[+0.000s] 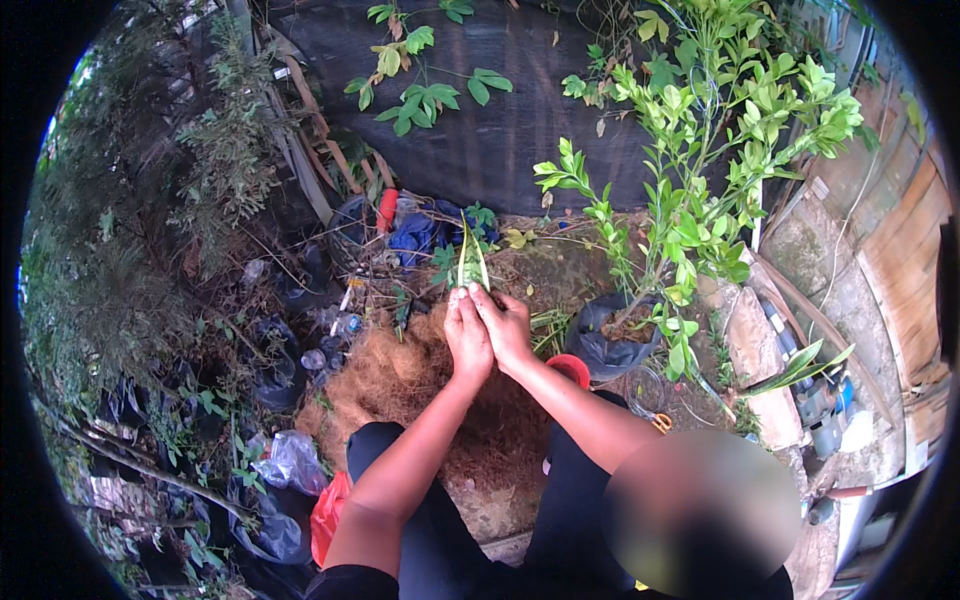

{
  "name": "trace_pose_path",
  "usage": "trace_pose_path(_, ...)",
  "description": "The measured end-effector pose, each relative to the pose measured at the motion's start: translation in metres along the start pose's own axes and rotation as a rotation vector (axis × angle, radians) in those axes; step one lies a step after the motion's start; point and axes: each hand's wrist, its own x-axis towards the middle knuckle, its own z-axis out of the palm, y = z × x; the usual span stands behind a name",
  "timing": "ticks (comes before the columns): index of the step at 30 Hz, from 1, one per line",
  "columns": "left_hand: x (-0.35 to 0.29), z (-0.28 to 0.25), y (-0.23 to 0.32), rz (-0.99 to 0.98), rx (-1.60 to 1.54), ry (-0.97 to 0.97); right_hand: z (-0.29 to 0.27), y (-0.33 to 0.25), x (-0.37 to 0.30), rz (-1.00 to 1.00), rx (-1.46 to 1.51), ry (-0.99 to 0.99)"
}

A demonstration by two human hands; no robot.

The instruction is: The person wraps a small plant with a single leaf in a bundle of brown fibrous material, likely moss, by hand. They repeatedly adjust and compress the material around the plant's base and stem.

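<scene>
My left hand and my right hand are together in front of me, fingers closed around the lower end of a snake plant leaf. Green with yellow edges, the leaf stands upright, its tip pointing away from me. The fingers hide its base. Beneath and left of my hands spreads a heap of brown coconut fibre. Just right of my right wrist is a red pot, partly covered by my forearm. Scissors with orange handles lie on the ground beyond the right forearm.
A leafy shrub grows from a black planting bag at the right. Clear plastic bags and a red bag lie at the left. Dark sheeting closes off the back. A concrete block stands further right.
</scene>
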Motion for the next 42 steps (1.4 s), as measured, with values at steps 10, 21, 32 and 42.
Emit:
trace_pose_path(10,0.016,0.003,-0.028,-0.237,-0.202,-0.096,-0.015,-0.004,0.025,0.109,-0.093,-0.05)
trace_pose_path(21,0.028,0.003,-0.031,-0.265,-0.23,0.075,0.002,0.016,0.033,0.191,-0.198,0.096)
trace_pose_path(32,0.036,0.003,-0.053,-0.241,-0.288,0.132,0.006,0.042,0.045,0.02,-0.058,0.163)
trace_pose_path(42,0.04,0.006,-0.044,-0.39,-0.194,0.041,-0.001,0.029,0.053,0.171,-0.12,0.177)
